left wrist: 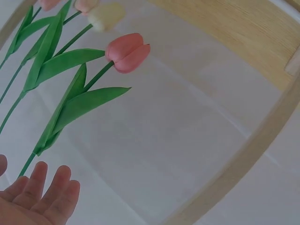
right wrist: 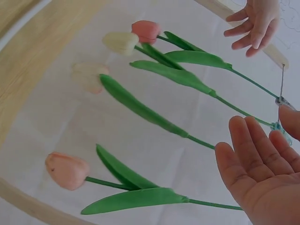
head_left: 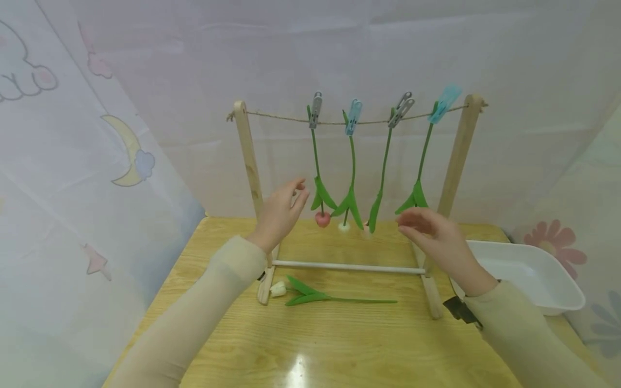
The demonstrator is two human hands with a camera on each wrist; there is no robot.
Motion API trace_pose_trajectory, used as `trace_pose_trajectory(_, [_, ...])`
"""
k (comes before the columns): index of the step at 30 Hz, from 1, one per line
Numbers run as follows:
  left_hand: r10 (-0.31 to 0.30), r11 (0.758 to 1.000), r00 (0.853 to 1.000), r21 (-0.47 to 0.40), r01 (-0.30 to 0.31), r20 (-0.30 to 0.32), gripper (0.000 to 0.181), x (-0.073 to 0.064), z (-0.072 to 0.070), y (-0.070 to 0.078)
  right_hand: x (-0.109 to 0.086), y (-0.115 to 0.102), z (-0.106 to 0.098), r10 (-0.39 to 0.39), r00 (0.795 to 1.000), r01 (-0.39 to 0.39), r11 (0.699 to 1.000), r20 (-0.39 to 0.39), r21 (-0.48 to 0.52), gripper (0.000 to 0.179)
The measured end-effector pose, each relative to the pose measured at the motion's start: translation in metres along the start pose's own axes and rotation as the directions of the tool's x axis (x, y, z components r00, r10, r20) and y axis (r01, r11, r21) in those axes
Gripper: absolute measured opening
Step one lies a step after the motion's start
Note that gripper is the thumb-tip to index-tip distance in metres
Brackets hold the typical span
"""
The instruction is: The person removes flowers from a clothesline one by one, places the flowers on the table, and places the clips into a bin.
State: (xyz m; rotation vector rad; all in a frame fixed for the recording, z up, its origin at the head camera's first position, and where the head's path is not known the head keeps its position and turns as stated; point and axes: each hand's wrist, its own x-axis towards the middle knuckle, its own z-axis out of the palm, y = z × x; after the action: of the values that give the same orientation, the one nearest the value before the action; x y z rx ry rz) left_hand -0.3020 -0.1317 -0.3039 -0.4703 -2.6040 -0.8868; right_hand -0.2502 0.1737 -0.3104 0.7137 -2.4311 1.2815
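Twine [head_left: 278, 117] strung between a left wooden post [head_left: 249, 161] and a right wooden post [head_left: 457, 153] carries four tulips head down, each stem held by a clothespin: a coral tulip [head_left: 322, 219] under a gray clothespin [head_left: 315, 110], a white tulip [head_left: 344, 227], a pale tulip [head_left: 375, 213] and a peach tulip [right wrist: 67, 170]. Judging by that, the hanging looks mostly done; one cream tulip [head_left: 312, 297] is left, lying unpegged on the surface [head_left: 339, 345], bloom just beside the left post's foot, in front of the white crossbar [head_left: 348, 267].

The left hand [head_left: 281, 211], fingers loosely bent and apart, holds nothing near the coral tulip. The right hand [head_left: 439, 240], lightly cupped, also grips nothing; whether it touches the peach tulip I cannot tell.

Along the twine, the widest visible gap runs from the left post to that gray clothespin. Bare wood spreads in front of the cream tulip, while a white tray [head_left: 529, 277] beside the right post crowds that side.
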Motion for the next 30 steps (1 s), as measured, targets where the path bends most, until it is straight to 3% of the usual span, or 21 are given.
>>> trace_pose_trajectory(7, [-0.031,0.999,0.999,-0.03,0.031,-0.012,0.041,0.008,0.001,0.0,0.014,-0.013,0.0,0.011,1.0,-0.011,0.999,0.018,0.032,0.024])
trace_pose_trajectory(17, [-0.048,0.992,0.999,-0.114,0.05,0.021,0.044,0.014,0.001,0.008,0.026,-0.027,0.004,0.0,1.0,0.0,0.999,-0.001,0.053,0.027])
trace_pose_trajectory(23, [-0.044,0.982,0.999,-0.182,0.043,-0.004,0.042,0.019,0.004,0.01,0.036,-0.036,0.006,-0.02,1.0,0.019,0.999,0.015,0.05,0.032])
trace_pose_trajectory(30, [-0.088,0.96,0.996,-0.269,0.083,-0.007,0.046,0.026,0.008,0.014,0.051,-0.048,0.009,-0.043,0.999,0.043,0.995,-0.005,0.094,0.034])
